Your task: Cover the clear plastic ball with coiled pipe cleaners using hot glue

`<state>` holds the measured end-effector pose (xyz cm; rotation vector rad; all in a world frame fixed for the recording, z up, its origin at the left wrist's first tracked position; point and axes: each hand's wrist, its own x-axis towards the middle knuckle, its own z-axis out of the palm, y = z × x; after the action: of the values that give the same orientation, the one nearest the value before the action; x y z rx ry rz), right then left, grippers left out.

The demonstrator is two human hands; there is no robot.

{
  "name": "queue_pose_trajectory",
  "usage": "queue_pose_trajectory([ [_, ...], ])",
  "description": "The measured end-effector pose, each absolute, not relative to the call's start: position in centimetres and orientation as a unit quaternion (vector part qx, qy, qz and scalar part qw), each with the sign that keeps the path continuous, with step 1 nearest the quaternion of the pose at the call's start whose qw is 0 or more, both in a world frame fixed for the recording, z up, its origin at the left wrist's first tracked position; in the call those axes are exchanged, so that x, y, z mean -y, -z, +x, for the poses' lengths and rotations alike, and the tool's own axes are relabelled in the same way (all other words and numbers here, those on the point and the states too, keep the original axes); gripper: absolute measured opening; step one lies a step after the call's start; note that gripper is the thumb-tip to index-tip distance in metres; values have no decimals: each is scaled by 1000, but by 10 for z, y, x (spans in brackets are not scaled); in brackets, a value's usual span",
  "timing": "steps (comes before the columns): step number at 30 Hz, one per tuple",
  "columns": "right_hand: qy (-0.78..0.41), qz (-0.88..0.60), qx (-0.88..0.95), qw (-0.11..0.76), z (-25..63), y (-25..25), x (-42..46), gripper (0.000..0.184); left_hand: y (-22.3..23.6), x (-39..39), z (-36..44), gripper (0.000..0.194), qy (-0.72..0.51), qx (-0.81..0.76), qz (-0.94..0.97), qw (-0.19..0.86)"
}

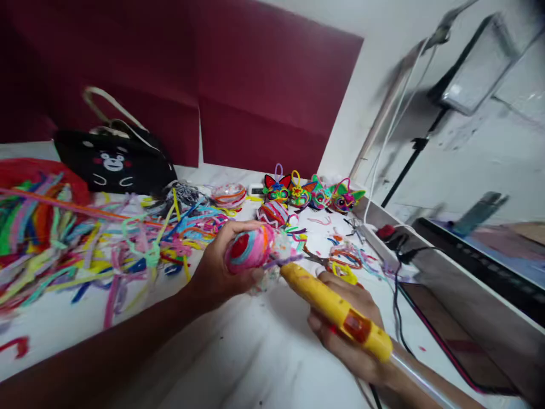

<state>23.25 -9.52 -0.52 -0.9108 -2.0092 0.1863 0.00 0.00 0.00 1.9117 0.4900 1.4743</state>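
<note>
My left hand is closed around a ball wrapped in pink, red, blue and orange fuzzy strips, with part of its clear surface bare on the right. In my right hand is a yellow glue gun, a clear glue stick coming out of its back end. The gun's tip points at the ball's right side. A short purple pipe cleaner lies across that spot, close to the nozzle; whether it touches the ball I cannot tell.
Many coloured pipe cleaners spread over the left, near a black bag. Several finished cat-like ornaments stand at the back, with a striped ball before them. Scissors, a dark tablet and cables lie right.
</note>
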Motion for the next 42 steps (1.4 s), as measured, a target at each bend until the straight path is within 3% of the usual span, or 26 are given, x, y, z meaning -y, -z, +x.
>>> queue_pose_trajectory([
  [42, -82, -333, 836, 429, 233, -8, 99, 15, -3, 2, 2, 55, -555, -217, 730, 335],
])
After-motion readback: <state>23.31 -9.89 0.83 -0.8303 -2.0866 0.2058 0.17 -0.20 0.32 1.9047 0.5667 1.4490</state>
